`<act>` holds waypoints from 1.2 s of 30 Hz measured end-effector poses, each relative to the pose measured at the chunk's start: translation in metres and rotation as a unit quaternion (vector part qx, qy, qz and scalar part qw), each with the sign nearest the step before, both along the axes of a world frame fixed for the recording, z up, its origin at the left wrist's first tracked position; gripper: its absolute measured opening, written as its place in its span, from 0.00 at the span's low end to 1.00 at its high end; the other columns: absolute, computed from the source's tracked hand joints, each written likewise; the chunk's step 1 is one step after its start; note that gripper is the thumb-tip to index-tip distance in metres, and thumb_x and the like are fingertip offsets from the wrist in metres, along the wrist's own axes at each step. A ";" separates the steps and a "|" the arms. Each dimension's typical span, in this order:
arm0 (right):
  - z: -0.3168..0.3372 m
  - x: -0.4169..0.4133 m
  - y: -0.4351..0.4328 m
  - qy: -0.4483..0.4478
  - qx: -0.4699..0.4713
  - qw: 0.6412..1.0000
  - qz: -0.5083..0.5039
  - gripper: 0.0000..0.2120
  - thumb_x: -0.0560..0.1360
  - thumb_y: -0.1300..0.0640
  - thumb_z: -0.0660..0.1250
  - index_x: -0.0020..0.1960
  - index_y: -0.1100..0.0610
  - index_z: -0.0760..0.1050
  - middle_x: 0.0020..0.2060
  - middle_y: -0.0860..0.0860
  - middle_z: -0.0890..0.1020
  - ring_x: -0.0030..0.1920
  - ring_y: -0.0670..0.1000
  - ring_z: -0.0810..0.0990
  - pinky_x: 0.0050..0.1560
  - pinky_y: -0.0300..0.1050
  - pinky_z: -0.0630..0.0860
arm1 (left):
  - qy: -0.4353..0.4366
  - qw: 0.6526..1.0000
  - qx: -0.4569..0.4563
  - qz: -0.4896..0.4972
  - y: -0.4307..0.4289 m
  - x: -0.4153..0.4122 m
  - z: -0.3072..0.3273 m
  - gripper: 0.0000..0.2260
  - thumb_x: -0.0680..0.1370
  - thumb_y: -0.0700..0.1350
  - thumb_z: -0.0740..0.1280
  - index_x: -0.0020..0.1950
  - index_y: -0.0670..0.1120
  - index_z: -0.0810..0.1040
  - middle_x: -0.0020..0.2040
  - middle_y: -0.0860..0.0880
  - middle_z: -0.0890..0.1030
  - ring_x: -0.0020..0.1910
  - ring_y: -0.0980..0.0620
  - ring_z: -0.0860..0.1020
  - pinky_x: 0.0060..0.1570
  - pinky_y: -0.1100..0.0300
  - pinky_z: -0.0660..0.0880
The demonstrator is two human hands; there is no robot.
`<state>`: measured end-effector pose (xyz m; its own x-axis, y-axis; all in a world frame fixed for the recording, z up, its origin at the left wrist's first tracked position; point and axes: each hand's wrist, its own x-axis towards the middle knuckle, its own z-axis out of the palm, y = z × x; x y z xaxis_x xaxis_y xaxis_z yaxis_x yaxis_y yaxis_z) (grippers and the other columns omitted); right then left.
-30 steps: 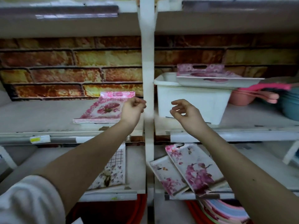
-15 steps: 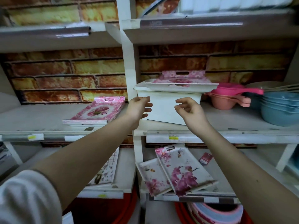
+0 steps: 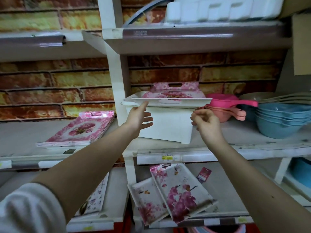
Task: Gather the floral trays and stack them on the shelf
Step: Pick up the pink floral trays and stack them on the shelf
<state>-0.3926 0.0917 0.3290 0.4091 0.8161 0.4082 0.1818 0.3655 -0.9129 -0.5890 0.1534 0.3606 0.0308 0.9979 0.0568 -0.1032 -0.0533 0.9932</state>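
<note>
A pink floral tray (image 3: 171,98) lies across the top of a white plastic tub (image 3: 170,126) on the right middle shelf. My left hand (image 3: 139,116) is spread open just below the tray's left front corner, its forefinger up near the rim. My right hand (image 3: 204,121) hovers with loosely curled fingers below the tray's right front edge, holding nothing. A stack of pink floral trays (image 3: 79,130) lies on the left middle shelf. Two more floral trays (image 3: 180,193) (image 3: 146,199) lean on the lower right shelf. Another patterned tray (image 3: 96,199) sits lower left.
Pink ladles (image 3: 230,105) and stacked blue bowls (image 3: 282,120) fill the right of the middle shelf. A white upright post (image 3: 116,76) divides the shelving. White plastic goods (image 3: 218,7) stand on the top shelf. A brick-pattern wall backs everything.
Both hands have risen from the tub's front toward the tray on top of it. My left hand has opened its fingers. The view has shifted right and closer.
</note>
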 end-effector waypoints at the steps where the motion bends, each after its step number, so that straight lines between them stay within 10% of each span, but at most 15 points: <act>1: 0.002 0.003 0.005 0.003 -0.009 1.000 -0.008 0.07 0.75 0.59 0.66 0.51 0.60 0.73 0.42 0.56 0.78 0.43 0.53 0.77 0.40 0.41 0.71 | -0.011 1.000 -0.004 0.011 0.007 0.001 0.003 0.25 0.76 0.59 0.62 0.63 0.41 0.68 0.55 0.42 0.76 0.45 0.48 0.79 0.37 0.57 0.78; 15: 0.037 0.034 0.051 0.234 -0.148 0.960 0.027 0.24 0.66 0.31 0.64 0.41 0.53 0.73 0.41 0.53 0.78 0.43 0.52 0.80 0.38 0.48 0.77 | -0.184 0.976 -0.118 -0.010 0.079 -0.008 0.025 0.34 0.72 0.60 0.68 0.71 0.45 0.62 0.63 0.34 0.72 0.45 0.38 0.80 0.45 0.48 0.79; 24: 0.046 0.036 0.073 0.226 -0.134 0.965 -0.001 0.10 0.75 0.50 0.60 0.48 0.56 0.74 0.36 0.53 0.77 0.33 0.51 0.76 0.36 0.46 0.75 | -0.115 0.979 -0.158 -0.063 0.099 -0.018 0.040 0.20 0.77 0.44 0.65 0.65 0.39 0.65 0.56 0.34 0.73 0.46 0.35 0.79 0.37 0.46 0.81; 36: 0.035 0.031 0.069 0.250 -0.067 0.966 -0.027 0.17 0.76 0.61 0.61 0.62 0.67 0.71 0.44 0.60 0.77 0.35 0.53 0.76 0.38 0.44 0.76 | -0.085 0.994 -0.064 -0.022 0.100 -0.009 0.018 0.07 0.79 0.32 0.55 0.45 0.34 0.71 0.44 0.39 0.78 0.44 0.38 0.79 0.36 0.52 0.81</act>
<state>-0.3616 0.1607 0.3643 0.5709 0.8200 0.0410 -0.2780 0.2400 -0.9301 -0.5975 0.2532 0.3790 0.0761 0.9951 -0.0632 -0.2691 0.0815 0.9597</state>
